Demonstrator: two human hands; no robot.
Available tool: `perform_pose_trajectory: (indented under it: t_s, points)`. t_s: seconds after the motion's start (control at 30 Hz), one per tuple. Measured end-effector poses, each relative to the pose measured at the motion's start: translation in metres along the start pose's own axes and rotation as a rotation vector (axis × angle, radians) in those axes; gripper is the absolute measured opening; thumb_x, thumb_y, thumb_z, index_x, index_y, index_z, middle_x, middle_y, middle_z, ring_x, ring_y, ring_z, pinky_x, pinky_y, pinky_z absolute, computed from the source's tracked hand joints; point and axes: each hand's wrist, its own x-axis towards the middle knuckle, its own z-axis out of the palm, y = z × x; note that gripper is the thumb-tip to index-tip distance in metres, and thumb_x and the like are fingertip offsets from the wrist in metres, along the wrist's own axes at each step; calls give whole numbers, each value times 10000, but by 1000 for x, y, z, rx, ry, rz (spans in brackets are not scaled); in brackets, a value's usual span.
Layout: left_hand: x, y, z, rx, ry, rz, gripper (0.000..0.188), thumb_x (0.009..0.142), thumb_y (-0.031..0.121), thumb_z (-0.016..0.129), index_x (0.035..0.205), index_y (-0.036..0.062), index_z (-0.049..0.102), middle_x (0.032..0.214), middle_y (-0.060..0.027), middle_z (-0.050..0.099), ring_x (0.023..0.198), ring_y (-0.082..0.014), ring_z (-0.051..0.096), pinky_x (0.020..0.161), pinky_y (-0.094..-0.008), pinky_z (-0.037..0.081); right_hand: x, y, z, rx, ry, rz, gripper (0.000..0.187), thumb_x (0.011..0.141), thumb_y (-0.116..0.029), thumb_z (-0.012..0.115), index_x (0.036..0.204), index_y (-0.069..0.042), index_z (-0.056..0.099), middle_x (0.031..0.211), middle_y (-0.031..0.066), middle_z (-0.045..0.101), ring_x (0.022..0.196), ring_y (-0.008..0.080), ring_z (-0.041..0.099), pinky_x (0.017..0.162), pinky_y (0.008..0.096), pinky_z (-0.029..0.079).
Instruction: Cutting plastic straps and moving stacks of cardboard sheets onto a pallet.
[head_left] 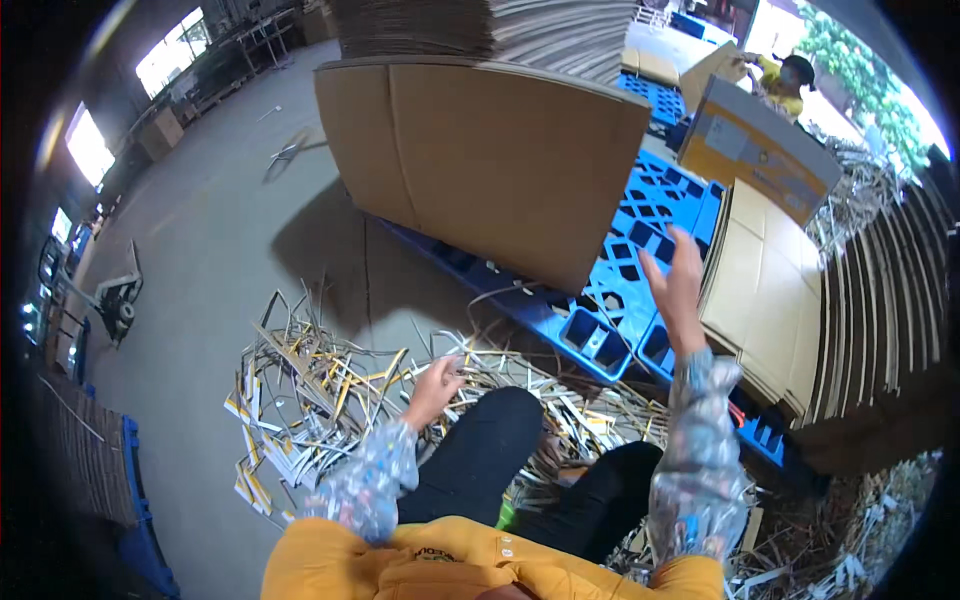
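Note:
A large brown cardboard sheet [500, 165] stands tilted on its edge in front of me, over a blue plastic pallet [625, 300]. Neither hand touches it. My right hand [680, 285] is raised above the pallet, right of the sheet, thumb and fingers apart and nothing in them. Lower and to the left, my left hand [435, 390] hangs above a heap of cardboard offcuts [320, 390], its fingers loosely bent and apart, with nothing visible in it. Flat cardboard sheets [765, 290] lie stacked beside my right hand.
A tall cardboard stack [560, 35] rises behind the sheet. A printed grey and orange carton sheet [760, 145] stands at the back right, near a person in yellow [785, 85]. Another cardboard stack [85, 440] sits at the left edge. Scraps surround my legs.

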Motion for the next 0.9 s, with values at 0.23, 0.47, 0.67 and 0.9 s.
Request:
perform_pose_trajectory:
  t_s: [0.23,0.47,0.67,0.9]
  points:
    - [-112,-90,-47,-39,143,-283,369,782,122,646,1105,7,508,890,-115,619,777,-176,612,689,-305,491,173,-58,75,-295,-14,-268,661,717,-326,698,1227,-24,406,1242,162,462,1171,307,418,952,421,328]
    - [-167,-177,-61,-80,330,-434,348,767,134,639,1076,15,532,777,-118,623,739,-225,616,667,-335,480,233,-56,105,-588,-142,-56,881,664,-531,697,1295,-26,347,1337,155,382,1268,316,330,1012,510,261]
    - [-104,-155,-83,-24,283,-368,369,746,151,632,1078,23,538,792,-112,627,726,-251,616,657,-369,478,230,-75,82,-591,-437,-51,693,635,-566,703,999,-10,506,1077,159,526,1044,335,512,876,467,390]
    - [137,25,-217,466,528,526,774,655,172,694,1339,65,348,1323,-159,390,1227,-334,351,1021,-405,275,164,-149,54,-534,-590,-73,593,664,-551,681,888,-37,487,843,167,600,854,354,586,734,429,455]
